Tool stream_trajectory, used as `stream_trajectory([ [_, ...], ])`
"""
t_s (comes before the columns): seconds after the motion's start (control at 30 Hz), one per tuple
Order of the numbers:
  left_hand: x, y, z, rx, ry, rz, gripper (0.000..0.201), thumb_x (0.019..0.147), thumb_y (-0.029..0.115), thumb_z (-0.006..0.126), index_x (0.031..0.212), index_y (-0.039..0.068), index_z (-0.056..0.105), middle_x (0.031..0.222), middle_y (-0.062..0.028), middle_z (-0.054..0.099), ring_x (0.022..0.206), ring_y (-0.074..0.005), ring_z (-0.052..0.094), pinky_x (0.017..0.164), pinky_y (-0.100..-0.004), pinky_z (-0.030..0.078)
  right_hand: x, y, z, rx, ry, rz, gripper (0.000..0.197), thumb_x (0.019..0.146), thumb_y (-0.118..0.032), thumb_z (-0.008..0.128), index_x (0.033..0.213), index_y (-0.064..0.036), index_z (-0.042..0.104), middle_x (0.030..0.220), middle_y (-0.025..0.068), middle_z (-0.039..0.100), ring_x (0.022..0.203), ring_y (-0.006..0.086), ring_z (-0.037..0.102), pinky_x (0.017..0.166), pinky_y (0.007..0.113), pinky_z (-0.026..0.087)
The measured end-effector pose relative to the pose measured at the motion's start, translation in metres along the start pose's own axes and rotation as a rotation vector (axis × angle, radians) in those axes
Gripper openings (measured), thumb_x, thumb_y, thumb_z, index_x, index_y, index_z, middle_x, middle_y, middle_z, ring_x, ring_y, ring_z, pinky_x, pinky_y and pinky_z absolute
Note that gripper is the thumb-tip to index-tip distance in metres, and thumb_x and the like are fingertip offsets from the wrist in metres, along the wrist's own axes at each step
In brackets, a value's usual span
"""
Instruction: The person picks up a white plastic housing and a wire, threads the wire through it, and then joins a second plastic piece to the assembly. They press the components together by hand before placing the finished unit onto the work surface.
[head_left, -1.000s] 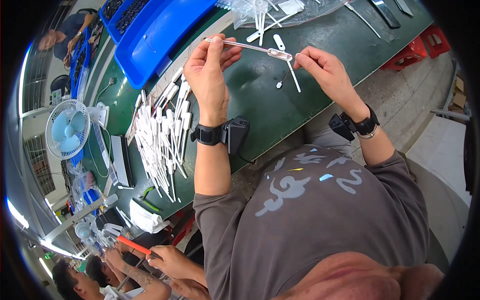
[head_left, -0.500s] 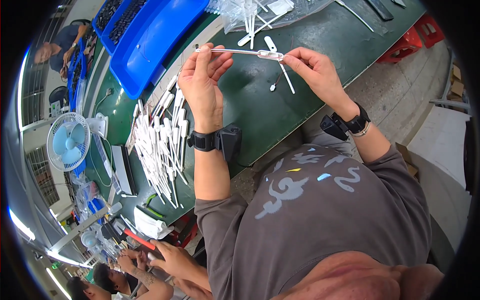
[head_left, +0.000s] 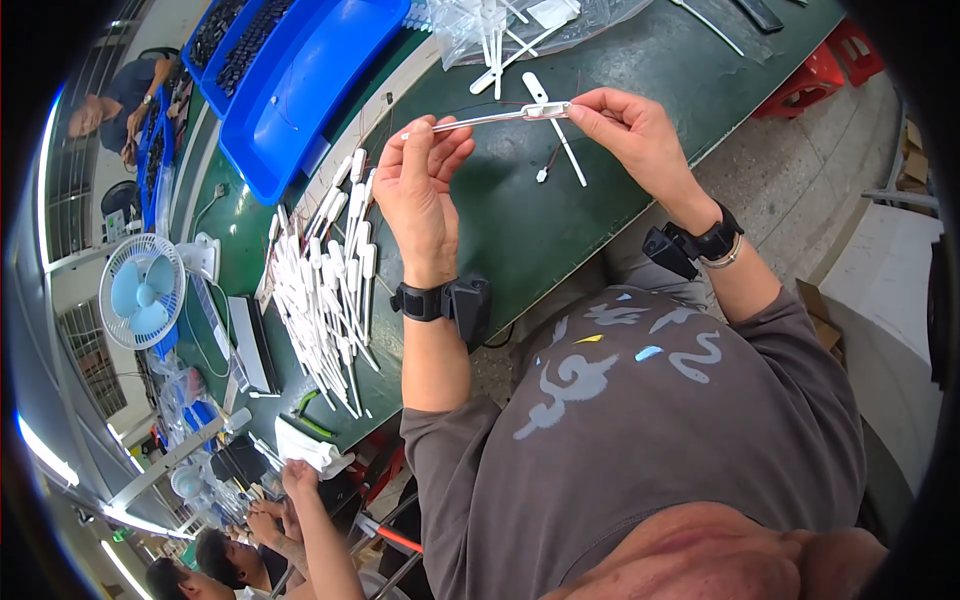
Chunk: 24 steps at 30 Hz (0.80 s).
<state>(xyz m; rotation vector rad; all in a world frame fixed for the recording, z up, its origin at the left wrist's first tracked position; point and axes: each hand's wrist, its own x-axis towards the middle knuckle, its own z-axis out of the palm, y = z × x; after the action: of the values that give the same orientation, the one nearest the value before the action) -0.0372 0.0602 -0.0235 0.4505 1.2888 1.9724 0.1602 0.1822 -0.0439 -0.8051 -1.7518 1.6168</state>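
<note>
Held across the bench between both hands is a thin white plastic stick [head_left: 547, 111] with an open oblong head. Thin wire runs along its stem. My left hand [head_left: 420, 190] pinches the slim end between thumb and fingertips, its other fingers loosely curled. At the head end, my right hand [head_left: 635, 135] grips between thumb and forefinger. Below the held piece, a similar white stick [head_left: 572, 155] with an oblong head lies on the green bench. Beside it rests a small white connector [head_left: 542, 174] on a dark wire.
A heap of white sticks [head_left: 325, 290] covers the bench left of my left arm. Blue trays [head_left: 290, 95], a clear plastic bag [head_left: 600, 25], green-handled pliers [head_left: 312, 415] and a fan [head_left: 143, 290] surround it. Co-workers sit at lower left; another person [head_left: 115, 105] is across the bench.
My left hand has shifted right and down, so the held stick now slopes down toward it. My right hand has barely moved. A co-worker's arm at lower left has changed position.
</note>
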Motion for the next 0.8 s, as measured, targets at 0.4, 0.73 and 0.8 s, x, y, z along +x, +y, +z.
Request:
stream_trajectory([
  [0.4, -0.006, 0.012, -0.025, 0.835, -0.661, -0.246, 0.024, 0.094, 0.014, 0.061, 0.107, -0.005, 0.066, 0.088, -0.0085, 0.071, 0.076, -0.0123, 0.067, 0.07, -0.024, 0.054, 0.007, -0.017, -0.015, -0.292, -0.276, 0.094, 0.019, 0.091, -0.019, 0.064, 0.088, -0.0005, 0.063, 0.065, -0.0111, 0.043, 0.059, -0.0009, 0.033, 0.051, 0.02, 0.025],
  [0.73, -0.009, 0.003, 0.004, 0.549, -0.646, -0.467, 0.028, 0.096, 0.017, 0.058, 0.116, -0.002, 0.065, 0.087, -0.0034, 0.07, 0.061, -0.0024, 0.052, 0.053, -0.0164, 0.041, 0.014, -0.025, -0.009, -0.404, -0.393, 0.12, 0.021, 0.092, -0.02, 0.064, 0.089, 0.0004, 0.062, 0.064, -0.0097, 0.043, 0.058, -0.0001, 0.033, 0.051, 0.022, 0.025],
  [0.8, -0.009, 0.0, 0.0, 0.465, -0.611, -0.51, 0.026, 0.095, 0.016, 0.059, 0.114, 0.0, 0.068, 0.081, 0.0005, 0.068, 0.057, -0.0001, 0.046, 0.048, -0.0152, 0.035, 0.015, -0.021, -0.008, -0.386, -0.379, 0.108, 0.02, 0.091, -0.02, 0.064, 0.089, 0.0002, 0.062, 0.063, -0.0093, 0.041, 0.058, 0.0005, 0.032, 0.051, 0.022, 0.025],
])
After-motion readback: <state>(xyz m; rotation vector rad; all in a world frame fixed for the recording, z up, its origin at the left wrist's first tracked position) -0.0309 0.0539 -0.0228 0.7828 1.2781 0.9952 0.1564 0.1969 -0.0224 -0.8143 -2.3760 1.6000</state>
